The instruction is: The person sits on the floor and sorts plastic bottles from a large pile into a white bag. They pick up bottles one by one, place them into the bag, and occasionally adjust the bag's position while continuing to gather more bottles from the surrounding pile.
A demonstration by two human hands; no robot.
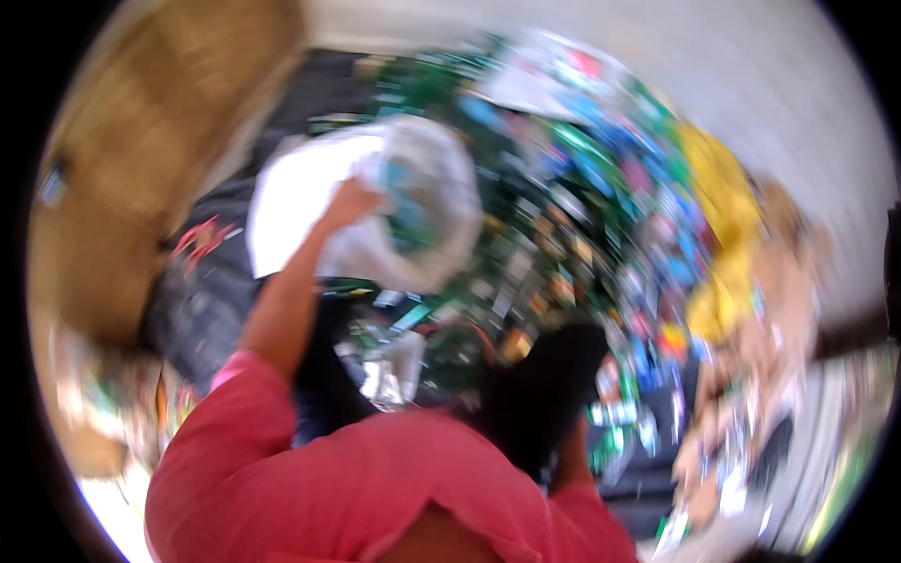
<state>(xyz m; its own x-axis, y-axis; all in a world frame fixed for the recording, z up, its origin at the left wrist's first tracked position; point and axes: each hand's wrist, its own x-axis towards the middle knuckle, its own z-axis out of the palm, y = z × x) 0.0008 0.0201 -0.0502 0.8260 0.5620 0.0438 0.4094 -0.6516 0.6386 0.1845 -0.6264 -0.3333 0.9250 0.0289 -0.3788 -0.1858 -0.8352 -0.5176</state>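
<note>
Strong blur covers the whole picture. In front of me a large white sack (303, 204) lies with its mouth facing right, and blue and green items (412, 211) show inside it. My left hand (354, 202) grips the near side of the sack's rim. To the right of the sack spreads a heap of dark green and brown glass bottles (521, 260). My right forearm (571, 461) passes down beside my dark-clothed right leg (545, 394); the right hand itself is hidden.
Plastic bottles (633, 169) in blue, green and clear lie along the right. Past them are a yellow sheet or bag (718, 218) and brown cardboard-like pieces (781, 288). A pale wall (760, 91) bounds the far right. Brown boards (162, 141) stand left, near red strips (200, 243) on black sheeting (211, 295).
</note>
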